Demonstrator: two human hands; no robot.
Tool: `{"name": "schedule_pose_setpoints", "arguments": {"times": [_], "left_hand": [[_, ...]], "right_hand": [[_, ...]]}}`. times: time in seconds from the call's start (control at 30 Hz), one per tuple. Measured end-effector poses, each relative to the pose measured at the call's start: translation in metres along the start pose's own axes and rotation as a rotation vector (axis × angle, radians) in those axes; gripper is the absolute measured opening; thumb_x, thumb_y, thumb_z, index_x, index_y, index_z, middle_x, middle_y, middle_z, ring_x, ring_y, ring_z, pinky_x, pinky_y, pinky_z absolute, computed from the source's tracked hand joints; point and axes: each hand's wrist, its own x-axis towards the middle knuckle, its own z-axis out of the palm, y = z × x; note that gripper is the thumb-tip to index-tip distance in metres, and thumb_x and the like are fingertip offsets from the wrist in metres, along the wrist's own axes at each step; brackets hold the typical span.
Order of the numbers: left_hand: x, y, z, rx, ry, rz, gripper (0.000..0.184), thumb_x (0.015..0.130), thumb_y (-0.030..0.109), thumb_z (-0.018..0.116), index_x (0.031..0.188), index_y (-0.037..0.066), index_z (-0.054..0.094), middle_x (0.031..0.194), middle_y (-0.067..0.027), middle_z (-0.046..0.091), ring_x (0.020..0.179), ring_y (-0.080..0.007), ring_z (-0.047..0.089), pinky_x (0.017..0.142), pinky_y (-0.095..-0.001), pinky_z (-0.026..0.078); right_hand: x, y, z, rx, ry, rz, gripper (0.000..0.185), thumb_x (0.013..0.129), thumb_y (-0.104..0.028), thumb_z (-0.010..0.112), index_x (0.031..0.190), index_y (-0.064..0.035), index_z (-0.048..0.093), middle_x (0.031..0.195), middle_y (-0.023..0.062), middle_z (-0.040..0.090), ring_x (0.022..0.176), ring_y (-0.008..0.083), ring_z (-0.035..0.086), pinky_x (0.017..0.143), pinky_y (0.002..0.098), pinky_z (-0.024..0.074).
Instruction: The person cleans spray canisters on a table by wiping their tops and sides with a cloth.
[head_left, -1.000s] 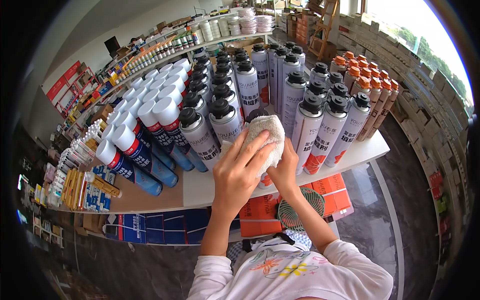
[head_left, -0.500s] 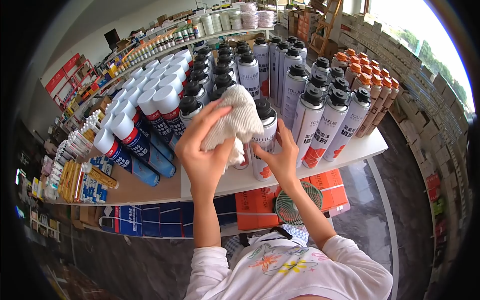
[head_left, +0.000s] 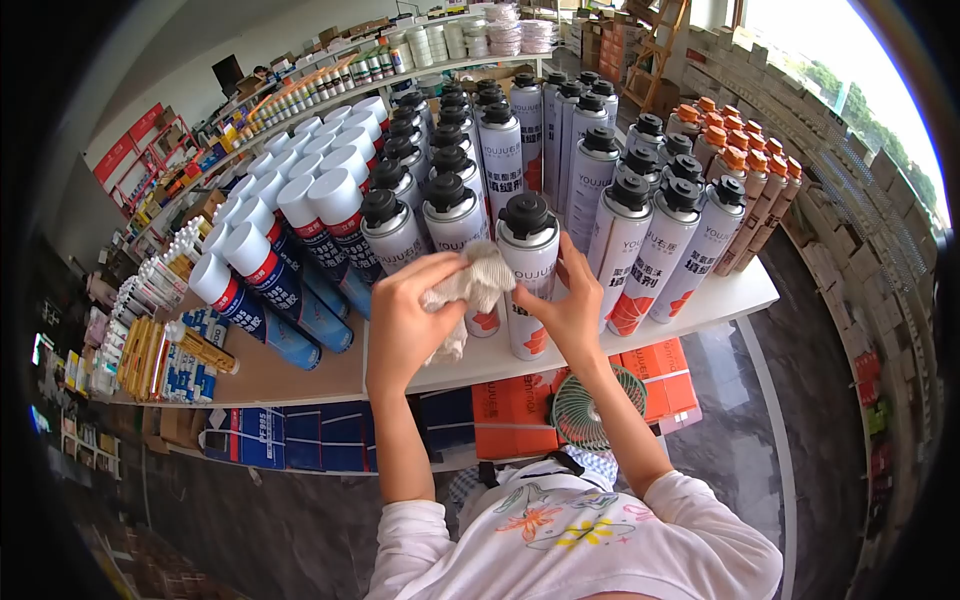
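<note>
In the head view, a white spray-foam can (head_left: 527, 270) with a black top stands upright at the front of the shelf. My right hand (head_left: 568, 305) is curved around its right side, thumb across the front and fingers behind. My left hand (head_left: 415, 310) grips a crumpled off-white cloth (head_left: 485, 280) just left of that can; whether the cloth touches the can I cannot tell. Behind and to the left stand more black-topped cans (head_left: 450, 215) of the same kind. Just right of my right hand is another row of them, with a nearby can (head_left: 620, 235) at its front.
White-capped blue cans (head_left: 285, 290) fill the left side of the white shelf (head_left: 725, 300). Orange-capped cans (head_left: 755, 210) stand at its right end. Orange boxes (head_left: 512, 415), blue boxes (head_left: 310, 440) and a green fan (head_left: 598, 408) are below the front edge.
My left hand has lowered with the cloth, from in front of the can tops to beside the front can's body, uncovering the black tops. My right hand stays at the can.
</note>
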Motion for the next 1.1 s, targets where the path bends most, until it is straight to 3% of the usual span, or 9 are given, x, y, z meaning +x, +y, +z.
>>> {"name": "schedule_pose_setpoints", "arguments": {"times": [0.13, 0.17, 0.27, 0.5, 0.63, 0.77, 0.83, 0.97, 1.1], "left_hand": [[-0.038, -0.031, 0.005, -0.379, 0.122, -0.270, 0.043, 0.067, -0.005, 0.071, 0.110, -0.006, 0.071, 0.109, -0.0134, 0.074, 0.097, -0.0196, 0.071, 0.084, -0.0310, 0.055], [-0.046, -0.035, 0.007, -0.374, 0.119, -0.266, 0.043, 0.067, -0.005, 0.071, 0.110, -0.006, 0.071, 0.109, -0.0134, 0.074, 0.097, -0.0196, 0.071, 0.084, -0.0310, 0.055], [-0.061, -0.027, 0.016, -0.903, 0.385, -0.647, 0.046, 0.067, -0.002, 0.073, 0.112, -0.006, 0.068, 0.100, -0.0110, 0.071, 0.089, -0.0209, 0.069, 0.079, -0.0326, 0.055], [-0.073, -0.022, 0.024, -1.101, 0.383, -0.624, 0.046, 0.069, 0.001, 0.072, 0.114, -0.005, 0.065, 0.102, -0.0121, 0.070, 0.090, -0.0216, 0.069, 0.081, -0.0348, 0.055], [-0.080, -0.020, 0.027, -1.177, 0.381, -0.659, 0.045, 0.069, -0.001, 0.072, 0.113, -0.005, 0.065, 0.102, -0.0123, 0.070, 0.088, -0.0216, 0.070, 0.080, -0.0352, 0.055], [-0.087, -0.023, 0.032, -1.126, 0.312, -0.677, 0.045, 0.069, -0.001, 0.071, 0.113, -0.005, 0.065, 0.102, -0.0124, 0.070, 0.089, -0.0218, 0.070, 0.080, -0.0344, 0.056], [-0.092, -0.021, 0.037, -1.139, 0.293, -0.665, 0.048, 0.068, -0.001, 0.072, 0.116, -0.005, 0.065, 0.104, -0.0128, 0.071, 0.092, -0.0223, 0.070, 0.083, -0.0345, 0.056], [-0.105, -0.027, 0.052, -1.166, 0.247, -0.610, 0.058, 0.066, -0.006, 0.067, 0.123, -0.008, 0.061, 0.113, -0.0207, 0.070, 0.101, -0.0298, 0.072, 0.090, -0.0410, 0.059], [-0.131, -0.030, 0.087, -1.191, 0.241, -0.684, 0.071, 0.064, -0.013, 0.070, 0.133, -0.008, 0.053, 0.121, -0.0218, 0.067, 0.109, -0.0328, 0.069, 0.097, -0.0458, 0.057]], "right_hand": [[0.004, -0.002, -0.006, -0.012, -0.036, -0.015, 0.082, 0.069, -0.016, 0.088, 0.137, 0.0074, 0.050, 0.118, 0.0207, 0.064, 0.107, 0.0307, 0.065, 0.093, 0.0386, 0.0516], [0.005, -0.004, -0.007, -0.008, -0.031, -0.015, 0.082, 0.069, -0.016, 0.088, 0.137, 0.0074, 0.050, 0.118, 0.0207, 0.064, 0.107, 0.0307, 0.065, 0.093, 0.0386, 0.0516], [0.009, 0.003, -0.012, 0.057, -0.097, 0.044, 0.079, 0.069, -0.015, 0.088, 0.136, 0.0069, 0.053, 0.115, 0.0187, 0.065, 0.109, 0.0278, 0.065, 0.096, 0.0373, 0.0513], [0.023, 0.004, -0.035, 0.185, -0.332, 0.170, 0.083, 0.069, -0.013, 0.087, 0.142, 0.0052, 0.051, 0.122, 0.0142, 0.065, 0.116, 0.0207, 0.063, 0.103, 0.0356, 0.0485], [0.031, 0.008, -0.044, 0.397, -0.480, 0.278, 0.085, 0.072, -0.012, 0.085, 0.147, 0.0032, 0.046, 0.134, 0.0153, 0.059, 0.130, 0.0229, 0.054, 0.116, 0.0378, 0.0366], [0.025, -0.002, -0.050, 0.253, -0.440, 0.115, 0.089, 0.072, -0.008, 0.086, 0.149, 0.0004, 0.042, 0.148, 0.0146, 0.046, 0.135, 0.0245, 0.049, 0.116, 0.0423, 0.0375], [0.007, -0.006, -0.058, 0.115, -0.266, 0.052, 0.103, 0.071, -0.018, 0.090, 0.154, 0.0008, 0.033, 0.152, 0.0206, 0.039, 0.143, 0.0286, 0.041, 0.119, 0.0420, 0.0326], [-0.016, -0.014, -0.082, 0.019, -0.294, -0.028, 0.103, 0.068, -0.024, 0.093, 0.151, -0.0028, 0.036, 0.152, 0.0160, 0.043, 0.139, 0.0305, 0.047, 0.115, 0.0468, 0.0384], [-0.031, -0.028, -0.070, 0.500, -0.447, 0.221, 0.072, 0.077, -0.021, 0.088, 0.137, -0.0008, 0.054, 0.130, 0.0113, 0.060, 0.116, 0.0219, 0.061, 0.096, 0.0372, 0.0514]]}}
